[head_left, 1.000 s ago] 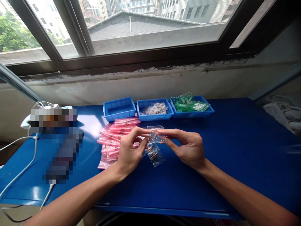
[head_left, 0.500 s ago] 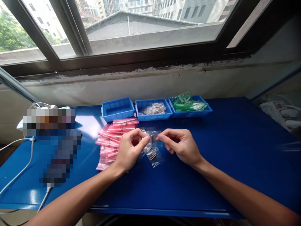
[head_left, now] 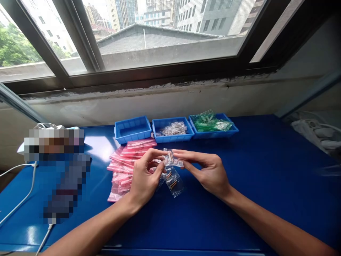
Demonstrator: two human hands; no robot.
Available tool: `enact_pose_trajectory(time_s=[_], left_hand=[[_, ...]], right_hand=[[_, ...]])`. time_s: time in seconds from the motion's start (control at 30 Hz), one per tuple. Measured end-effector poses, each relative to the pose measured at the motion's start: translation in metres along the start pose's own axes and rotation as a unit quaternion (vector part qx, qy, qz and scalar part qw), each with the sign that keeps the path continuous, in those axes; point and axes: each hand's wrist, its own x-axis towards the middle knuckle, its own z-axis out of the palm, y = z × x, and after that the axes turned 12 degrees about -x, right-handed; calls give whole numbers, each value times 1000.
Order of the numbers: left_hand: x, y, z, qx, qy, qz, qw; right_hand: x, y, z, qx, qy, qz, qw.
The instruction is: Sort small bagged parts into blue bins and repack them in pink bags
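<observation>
Between my two hands is a small clear plastic bag (head_left: 170, 159) with slim copper-coloured pins inside. My left hand (head_left: 147, 175) pinches its left side between thumb and fingers. On the other side, my right hand (head_left: 206, 170) grips the bag's right edge with thumb and straightened fingers. Below it on the blue table lies another clear bag (head_left: 174, 185), also with copper-coloured pins. A fan of pink plastic bags (head_left: 122, 169) spreads to the left, partly hidden behind my left hand.
Three blue bins line the back: the left bin (head_left: 133, 129) shows a bare bottom, the middle bin (head_left: 173, 138) holds clear bags of small parts, the right bin (head_left: 231, 129) holds green bags. White cables (head_left: 33, 185) and blurred items lie left. A window (head_left: 165, 39) rises behind.
My right hand has moved closer to my left, its fingers now extended over the bag. The bag, flat before, is now bunched between both hands. The view has tilted up slightly.
</observation>
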Motion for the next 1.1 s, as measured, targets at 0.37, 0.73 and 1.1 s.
enact_pose_trajectory(time_s=[0.37, 0.73, 1.1], left_hand=[[1, 5, 2, 3, -18, -92, 996], [2, 2, 1, -44, -5, -78, 996], [2, 1, 1, -53, -8, -83, 995]], right_hand=[[16, 7, -3, 119, -66, 149, 979], [21, 18, -5, 4, -108, 114, 988], [9, 21, 3, -234, -153, -101, 955]])
